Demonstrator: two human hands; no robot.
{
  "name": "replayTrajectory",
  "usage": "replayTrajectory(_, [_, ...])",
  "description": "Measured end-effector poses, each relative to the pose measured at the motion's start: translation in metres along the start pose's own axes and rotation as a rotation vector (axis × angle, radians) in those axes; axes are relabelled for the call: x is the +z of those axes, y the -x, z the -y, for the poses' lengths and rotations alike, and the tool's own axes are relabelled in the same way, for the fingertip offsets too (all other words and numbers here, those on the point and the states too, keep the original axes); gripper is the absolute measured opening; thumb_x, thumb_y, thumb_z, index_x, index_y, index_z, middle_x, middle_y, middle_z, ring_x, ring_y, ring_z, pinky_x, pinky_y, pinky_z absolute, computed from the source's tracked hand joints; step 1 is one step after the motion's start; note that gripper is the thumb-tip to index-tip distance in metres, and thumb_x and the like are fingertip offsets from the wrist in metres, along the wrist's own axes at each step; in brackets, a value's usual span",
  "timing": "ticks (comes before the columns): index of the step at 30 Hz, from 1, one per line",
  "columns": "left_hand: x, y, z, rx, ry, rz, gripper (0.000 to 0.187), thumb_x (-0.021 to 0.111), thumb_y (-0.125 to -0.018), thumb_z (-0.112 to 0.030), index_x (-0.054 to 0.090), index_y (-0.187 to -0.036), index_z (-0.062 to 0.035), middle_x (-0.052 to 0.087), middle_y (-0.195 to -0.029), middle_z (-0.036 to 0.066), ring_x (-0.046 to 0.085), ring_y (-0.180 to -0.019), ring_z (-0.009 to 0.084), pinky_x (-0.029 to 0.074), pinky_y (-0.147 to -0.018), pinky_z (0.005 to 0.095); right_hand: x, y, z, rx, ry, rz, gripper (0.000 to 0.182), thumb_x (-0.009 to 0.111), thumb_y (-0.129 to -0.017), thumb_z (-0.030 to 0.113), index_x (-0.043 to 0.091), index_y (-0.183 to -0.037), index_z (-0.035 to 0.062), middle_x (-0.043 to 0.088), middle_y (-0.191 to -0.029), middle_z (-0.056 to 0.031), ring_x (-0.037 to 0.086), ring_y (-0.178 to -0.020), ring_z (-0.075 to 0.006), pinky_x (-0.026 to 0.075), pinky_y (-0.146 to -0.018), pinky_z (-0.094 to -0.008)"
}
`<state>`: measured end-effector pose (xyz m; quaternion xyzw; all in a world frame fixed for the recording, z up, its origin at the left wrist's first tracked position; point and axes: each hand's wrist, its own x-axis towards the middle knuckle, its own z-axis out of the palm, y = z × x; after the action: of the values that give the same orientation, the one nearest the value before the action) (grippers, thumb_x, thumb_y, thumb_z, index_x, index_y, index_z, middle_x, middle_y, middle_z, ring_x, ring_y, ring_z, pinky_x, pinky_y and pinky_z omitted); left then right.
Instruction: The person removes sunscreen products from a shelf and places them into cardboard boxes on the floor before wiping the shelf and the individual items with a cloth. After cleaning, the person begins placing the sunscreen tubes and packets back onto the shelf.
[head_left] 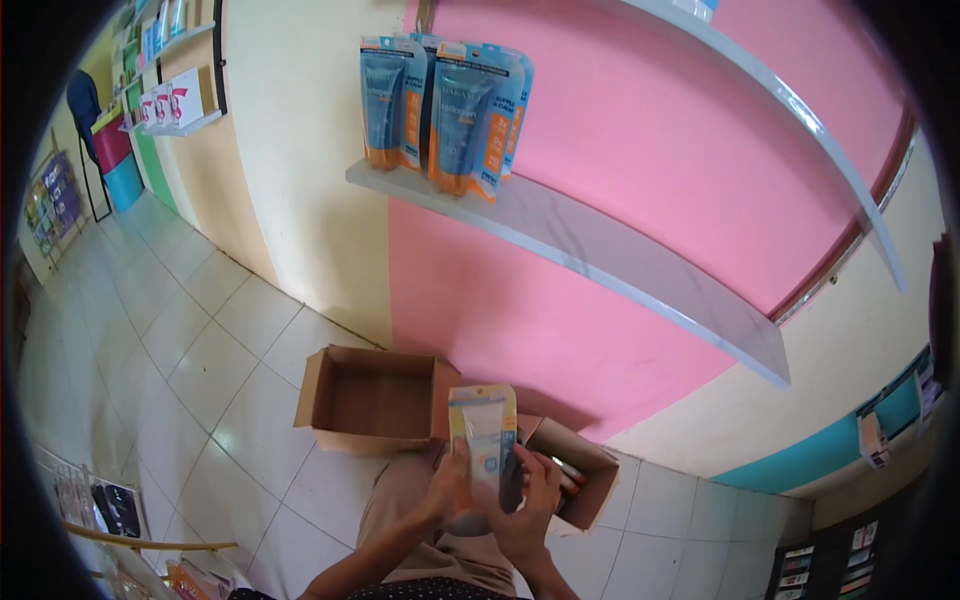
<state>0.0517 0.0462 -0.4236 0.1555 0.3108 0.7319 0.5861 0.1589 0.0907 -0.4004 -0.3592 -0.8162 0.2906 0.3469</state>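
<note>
In front of my lap I hold a blister pack (484, 425) with a pale tube inside and a light yellow and blue card behind it. My left hand (446, 490) is closed on its left side, the thumb lying along the front. My right hand (532, 505) grips the right side, fingers bent round the edge. A darker pack edge shows behind the front one near my right fingers. Below the packs sit an open cardboard box (372, 398) on the left and a smaller open box (598, 490) holding several packs on the right.
A marbled shelf (600, 250) juts from the pink wall, with several blue and orange tube packs (460, 120) upright at its left end. Another shelf (760, 85) curves above it. A rack with a golden rail (150, 545) stands at lower left on the tiled floor (240, 390).
</note>
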Motion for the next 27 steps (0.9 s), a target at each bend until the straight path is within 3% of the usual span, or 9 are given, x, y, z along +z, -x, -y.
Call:
replayTrajectory(3, [-0.004,0.003,0.003,0.048,-0.234,-0.016,0.057,0.028,-0.088,-0.047,0.033,-0.123,-0.0017,0.038,-0.119,0.012,0.045,-0.105,0.0224,0.044,-0.083,0.0324,0.008,0.001,-0.011,0.198,-0.298,0.119,0.064,0.071,-0.064,0.018,0.037,-0.117,0.0041,0.041,-0.109,-0.013,0.046,-0.098,-0.022,0.042,-0.075,-0.0326])
replayTrajectory(5, [-0.005,0.007,-0.004,0.163,-0.765,0.049,0.058,0.028,-0.088,-0.045,0.031,-0.125,0.0001,0.027,-0.124,0.016,0.041,-0.106,0.0247,0.04,-0.085,0.0307,0.01,0.0,-0.017,0.312,-0.593,0.19,0.074,0.074,-0.061,0.014,0.029,-0.119,0.0046,0.045,-0.105,-0.0109,0.05,-0.091,-0.0172,0.046,-0.07,-0.0301])
replayTrajectory(8, [0.004,0.016,-0.023,0.047,-0.833,0.17,0.058,0.028,-0.087,-0.043,0.031,-0.126,0.0004,0.021,-0.124,0.016,0.039,-0.107,0.026,0.035,-0.088,0.0302,0.01,-0.003,-0.019,0.473,-0.888,0.271,0.075,0.075,-0.059,0.009,0.029,-0.118,0.0047,0.044,-0.106,-0.0109,0.05,-0.094,-0.0173,0.047,-0.073,-0.0306])
replayTrajectory(12, [-0.027,0.008,-0.01,0.493,-0.614,-0.097,0.05,0.028,-0.089,-0.036,0.054,-0.106,0.0028,0.043,-0.101,0.009,0.046,-0.098,0.0226,0.035,-0.086,0.028,0.003,-0.01,-0.028,0.412,-1.118,0.082,0.066,0.076,-0.057,0.005,0.033,-0.107,0.0053,0.048,-0.102,-0.0115,0.053,-0.092,-0.021,0.047,-0.076,-0.0322])
replayTrajectory(13, [-0.02,0.009,-0.012,0.531,-0.293,-0.229,0.041,0.037,-0.088,-0.029,0.059,-0.094,0.0049,0.048,-0.091,0.005,0.049,-0.091,0.0162,0.037,-0.082,0.0254,-0.002,-0.014,-0.03,0.408,-1.121,0.081,0.066,0.076,-0.057,0.005,0.033,-0.107,0.0053,0.048,-0.102,-0.0115,0.053,-0.092,-0.021,0.047,-0.076,-0.0322])
replayTrajectory(17, [-0.061,0.018,-0.013,0.443,-0.259,-0.333,0.036,0.044,-0.085,-0.028,0.059,-0.089,0.0045,0.05,-0.088,0.006,0.053,-0.086,0.014,0.042,-0.077,0.0264,-0.049,-0.055,0.0,0.313,-0.997,-0.036,0.063,0.076,-0.054,0.004,0.035,-0.102,0.004,0.055,-0.085,-0.0119,0.059,-0.078,-0.023,0.05,-0.069,-0.0333])
replayTrajectory(19, [-0.068,0.025,-0.008,0.124,-0.034,-0.33,0.027,0.052,-0.081,-0.022,0.061,-0.081,0.0032,0.055,-0.076,0.005,0.056,-0.072,0.0125,0.046,-0.068,0.0258,-0.076,-0.093,0.021,0.024,-0.917,-0.013,0.067,0.08,-0.05,0.009,0.037,-0.1,0.0039,0.056,-0.082,-0.0101,0.06,-0.074,-0.0237,0.051,-0.063,-0.0329])
replayTrajectory(21, [-0.071,0.031,0.007,0.078,-0.049,-0.32,0.027,0.052,-0.08,-0.023,0.061,-0.081,0.003,0.056,-0.075,0.006,0.056,-0.07,0.0129,0.046,-0.066,0.0262,-0.1,-0.139,0.046,-0.194,-0.813,-0.012,0.063,0.081,-0.05,0.012,0.04,-0.096,0.0017,0.057,-0.084,-0.0099,0.06,-0.073,-0.0214,0.051,-0.064,-0.0333])
replayTrajectory(27, [-0.062,0.036,0.01,0.002,-0.087,-0.325,0.027,0.052,-0.08,-0.022,0.061,-0.081,0.0034,0.052,-0.077,0.002,0.054,-0.072,0.012,0.045,-0.066,0.0254,-0.079,-0.264,0.092,-0.334,-0.472,-0.228,0.066,0.081,-0.053,0.016,0.041,-0.102,0.0003,0.055,-0.09,-0.011,0.056,-0.08,-0.0172,0.048,-0.07,-0.0296])
